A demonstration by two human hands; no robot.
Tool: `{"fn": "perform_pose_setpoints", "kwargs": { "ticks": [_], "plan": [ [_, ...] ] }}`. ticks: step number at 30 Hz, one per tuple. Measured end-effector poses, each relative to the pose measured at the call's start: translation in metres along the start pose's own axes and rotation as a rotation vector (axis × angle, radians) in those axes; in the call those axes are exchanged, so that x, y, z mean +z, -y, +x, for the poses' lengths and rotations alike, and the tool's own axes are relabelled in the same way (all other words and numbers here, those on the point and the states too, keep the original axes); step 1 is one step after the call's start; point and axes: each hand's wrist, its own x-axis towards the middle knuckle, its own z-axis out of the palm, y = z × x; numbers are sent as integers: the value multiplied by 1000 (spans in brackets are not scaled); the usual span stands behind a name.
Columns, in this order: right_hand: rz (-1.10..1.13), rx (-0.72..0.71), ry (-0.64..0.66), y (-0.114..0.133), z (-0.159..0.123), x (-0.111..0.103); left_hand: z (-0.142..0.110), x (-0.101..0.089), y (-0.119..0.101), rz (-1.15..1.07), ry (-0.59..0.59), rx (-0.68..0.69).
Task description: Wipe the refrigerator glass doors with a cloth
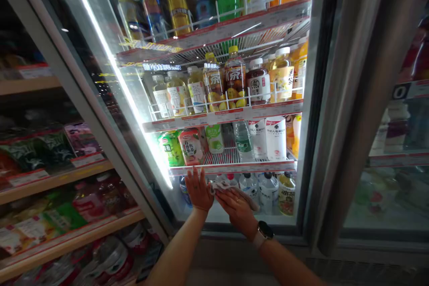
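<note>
My left hand point(198, 189) lies flat against the glass door point(204, 220) of a drinks fridge, its fingers stretched apart and nothing in it. Just to its right, my right hand point(236, 208) presses a pale cloth point(248, 196) to the same glass, the cloth bunched beneath the fingers and showing on both sides of them. A watch point(265, 229) is on the right wrist. Behind the glass, near both hands, stand bottles on the bottom shelf, among them a yellow-labelled bottle point(287, 193).
Several shelves of bottles and cans fill the fridge, with a price rail point(231, 169) above my hands. A lit strip point(110, 53) runs down the left side. Wooden shelves point(77, 174) with packaged goods stand at left. A door frame point(355, 107) and another glass-fronted unit are at right.
</note>
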Motion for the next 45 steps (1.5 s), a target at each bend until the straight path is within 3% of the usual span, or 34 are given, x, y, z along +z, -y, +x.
{"fn": "perform_pose_setpoints", "kwargs": {
  "ticks": [5,9,12,16,20,23,28,35,40,45],
  "plan": [
    [-33,-94,58,-11,9,-18,-1,1,1,11,-6,4],
    [-143,-41,-22,-25,23,-46,1,1,0,1,-7,0],
    [-242,111,-166,-41,33,-72,3,-1,-1,-9,-17,-2],
    [-337,341,-466,-66,44,-102,2,-1,-1,-18,-8,-8],
    [-318,559,-696,-75,52,-108,-2,2,0,-6,-7,-17],
    [-258,546,-630,-61,59,-96,-4,3,1,2,-7,-31],
    [-173,352,-401,-25,61,-58,-1,0,-1,9,-1,-8],
    [-108,151,-165,-4,31,-12,-1,-1,-1,-14,-7,-1],
    [-42,22,-16,0,4,-3,-1,0,-1,-15,-9,5],
    [-52,-95,91,-9,-2,-15,1,-1,-2,-16,1,-4]
  ]
}}
